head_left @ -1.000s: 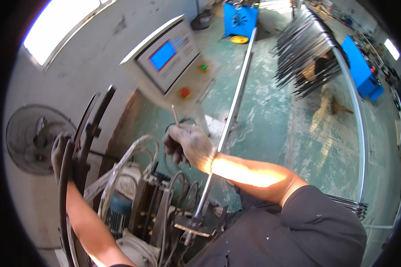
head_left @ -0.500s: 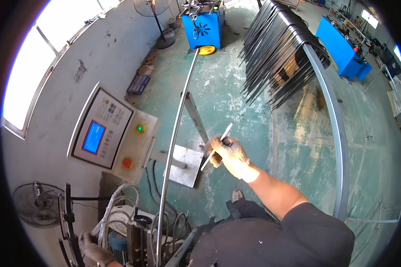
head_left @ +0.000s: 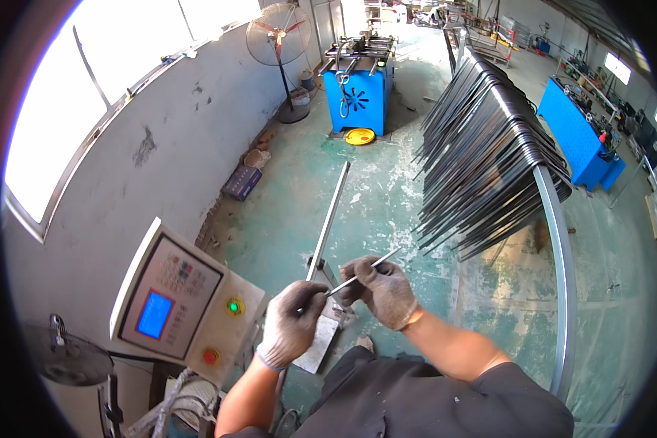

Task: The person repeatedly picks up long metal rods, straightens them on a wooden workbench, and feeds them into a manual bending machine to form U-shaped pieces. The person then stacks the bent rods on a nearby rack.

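Both my hands wear soiled grey work gloves. A short, thin metal rod runs slantwise between them in front of my body. My left hand is closed round its lower end. Farther along, my right hand pinches the same rod, whose tip sticks out past the fingers to the upper right. Just beyond the hands, a long straight metal bar points away from me on an upright stand. My left hand covers its near part.
At left stands a control box with a blue screen, a green light and a red button. A rack of many bent black rods hangs at right from a grey steel beam. Ahead are a blue machine and a pedestal fan.
My left hand has come up from the machinery at lower left and taken hold of the rod. The right hand still grips it. The view has tilted up.
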